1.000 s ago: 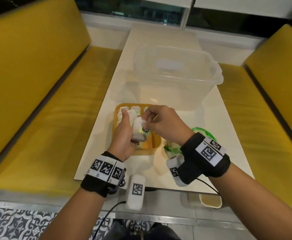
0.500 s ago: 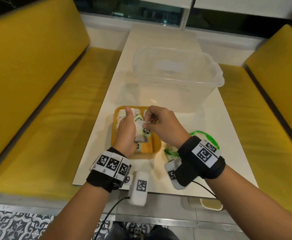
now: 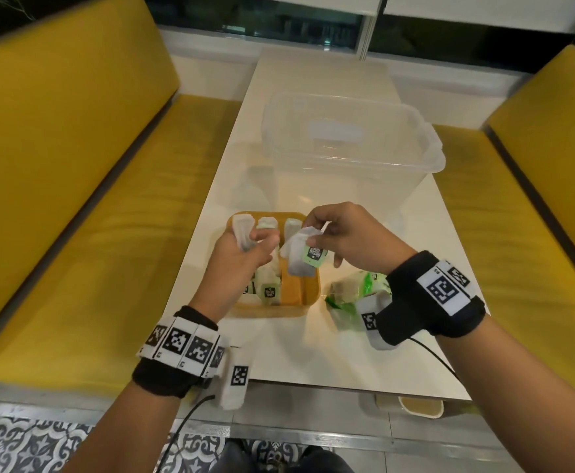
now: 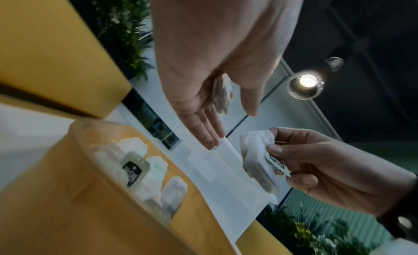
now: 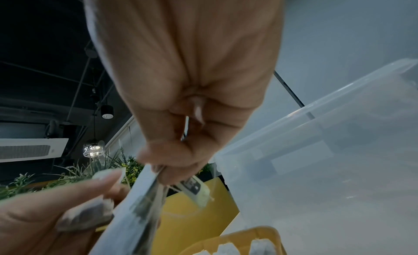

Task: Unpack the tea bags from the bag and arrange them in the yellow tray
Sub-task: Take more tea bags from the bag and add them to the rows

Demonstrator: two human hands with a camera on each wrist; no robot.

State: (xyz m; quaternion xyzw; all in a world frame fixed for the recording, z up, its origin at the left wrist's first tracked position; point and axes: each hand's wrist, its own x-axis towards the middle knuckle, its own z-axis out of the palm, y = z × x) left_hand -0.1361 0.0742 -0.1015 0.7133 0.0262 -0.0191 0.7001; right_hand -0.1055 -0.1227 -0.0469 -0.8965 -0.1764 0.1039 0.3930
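- Two tea bags held above the yellow tray (image 3: 310, 300): one pinched by right hand (image 3: 347, 237), one gripped in left hand (image 3: 241, 257).
- Right-hand tea bag (image 3: 299, 257) is best lowered upright into the vacant right compartment, tag kept uppermost.

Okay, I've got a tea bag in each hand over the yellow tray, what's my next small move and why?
Probably lower the right hand and lay its tea bag in the yellow tray: it hangs free above the tray's bare right-hand compartment, while the other compartments already hold bags.
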